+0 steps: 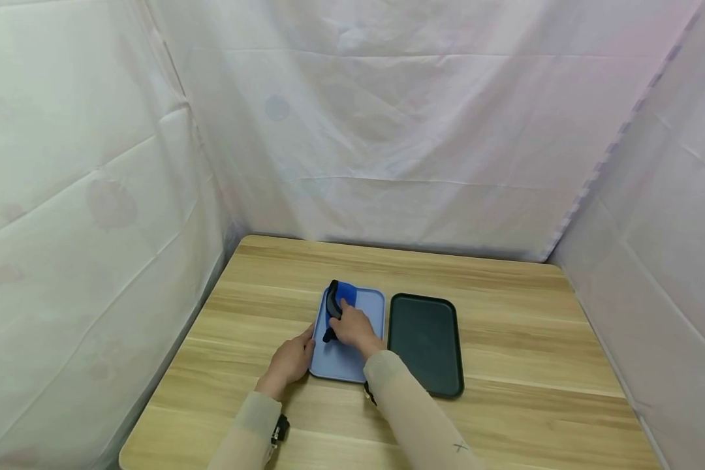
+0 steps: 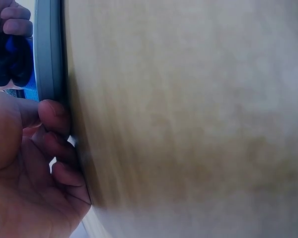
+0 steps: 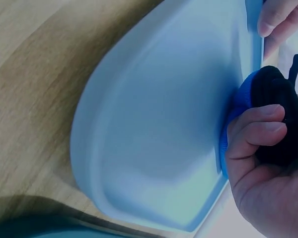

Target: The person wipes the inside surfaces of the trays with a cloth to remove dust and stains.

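A blue-and-black object (image 1: 332,304) with a curved black part and a blue ribbed edge lies on the light blue tray (image 1: 376,307). My right hand (image 1: 353,328) grips its black part. In the right wrist view, fingertips (image 3: 270,119) curl over the black part, and the palm hides some of it. At the tray's left edge, my left hand (image 1: 292,359) holds the rim. The left wrist view shows bent fingers (image 2: 54,116) of that hand against the tray's outer wall (image 2: 50,49).
A dark green tray (image 1: 424,339) lies just right of the light blue one, partly behind my right sleeve (image 1: 411,405). Both trays rest on a wood-grain table (image 1: 517,339). Pale cloth (image 1: 388,130) hangs around the back and sides.
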`<state>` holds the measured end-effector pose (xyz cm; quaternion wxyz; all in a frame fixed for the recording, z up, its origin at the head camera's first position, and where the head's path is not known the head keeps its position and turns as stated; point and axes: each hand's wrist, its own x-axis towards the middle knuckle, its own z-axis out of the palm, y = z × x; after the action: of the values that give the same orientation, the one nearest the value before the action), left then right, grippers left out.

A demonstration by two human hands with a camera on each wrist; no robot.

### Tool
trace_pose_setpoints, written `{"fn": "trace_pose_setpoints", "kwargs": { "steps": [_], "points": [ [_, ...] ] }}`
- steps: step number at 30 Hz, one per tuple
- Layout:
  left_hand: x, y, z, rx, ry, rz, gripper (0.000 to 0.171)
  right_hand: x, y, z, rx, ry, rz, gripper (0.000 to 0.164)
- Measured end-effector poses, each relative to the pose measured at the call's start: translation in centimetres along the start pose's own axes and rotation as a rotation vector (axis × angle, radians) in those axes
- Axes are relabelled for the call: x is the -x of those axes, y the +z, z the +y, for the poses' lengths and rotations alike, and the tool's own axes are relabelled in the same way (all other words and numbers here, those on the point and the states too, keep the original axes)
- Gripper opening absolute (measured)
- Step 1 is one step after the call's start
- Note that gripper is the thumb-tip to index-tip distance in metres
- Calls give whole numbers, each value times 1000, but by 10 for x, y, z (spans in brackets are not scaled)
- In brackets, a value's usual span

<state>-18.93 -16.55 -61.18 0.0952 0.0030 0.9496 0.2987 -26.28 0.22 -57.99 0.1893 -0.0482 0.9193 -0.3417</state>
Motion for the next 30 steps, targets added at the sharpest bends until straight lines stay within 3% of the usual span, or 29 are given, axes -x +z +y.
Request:
{"fn": "trace_pose_setpoints", "kwargs": {
  "steps": [30],
  "points": [
    [-1, -2, 3, -6, -17, -21, 49, 10, 13, -8, 63, -44, -51, 75]
  ]
}}
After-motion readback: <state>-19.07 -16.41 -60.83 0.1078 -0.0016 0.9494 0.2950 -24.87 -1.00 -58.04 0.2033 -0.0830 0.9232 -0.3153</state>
